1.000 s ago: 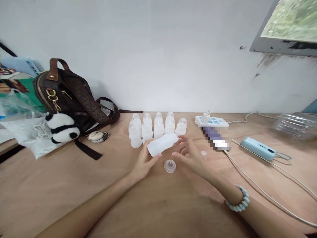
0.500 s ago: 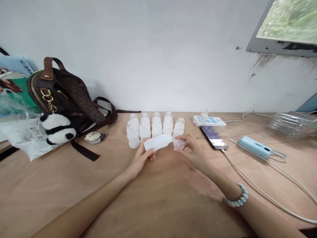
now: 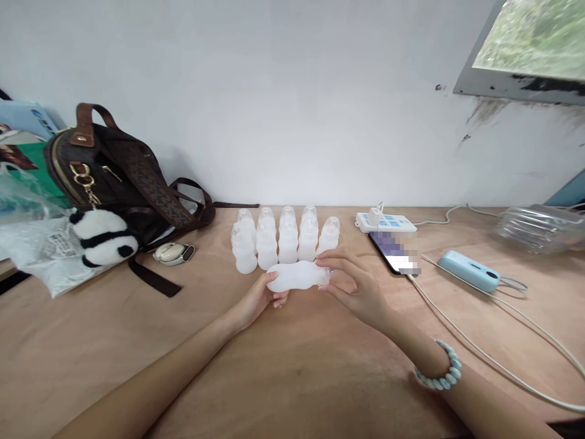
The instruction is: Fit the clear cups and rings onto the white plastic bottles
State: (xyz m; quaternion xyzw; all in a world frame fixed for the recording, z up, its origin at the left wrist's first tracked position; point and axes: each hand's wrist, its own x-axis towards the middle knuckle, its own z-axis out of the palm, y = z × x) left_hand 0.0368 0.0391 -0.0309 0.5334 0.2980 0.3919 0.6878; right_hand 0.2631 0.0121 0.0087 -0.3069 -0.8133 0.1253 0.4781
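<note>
A frosted white bottle (image 3: 295, 276) with a wavy body lies sideways above the table, its base toward the left. My left hand (image 3: 265, 294) is closed around the base end, thumb on top. At the other end, the fingers of my right hand (image 3: 354, 281) are curled round a clear domed cap (image 3: 329, 275), which meets the bottle's mouth and is partly hidden by them. Just behind, similar white bottles with clear domed tops, several in all, stand upright in rows, among them a left front bottle (image 3: 245, 251) and a right-hand bottle (image 3: 329, 235).
To the left are a brown backpack (image 3: 114, 164), a panda plush (image 3: 107, 238), a plastic bag (image 3: 41, 256) and a watch (image 3: 176, 253). To the right are a power strip (image 3: 402, 224), a phone (image 3: 388, 251), a blue device (image 3: 470, 271), a cable (image 3: 461, 334) and clear plastic containers (image 3: 539, 228).
The clear cap in my right hand has come onto the mouth of the bottle, where a small gap showed before. My left hand has lowered the bottle slightly and levelled it.
</note>
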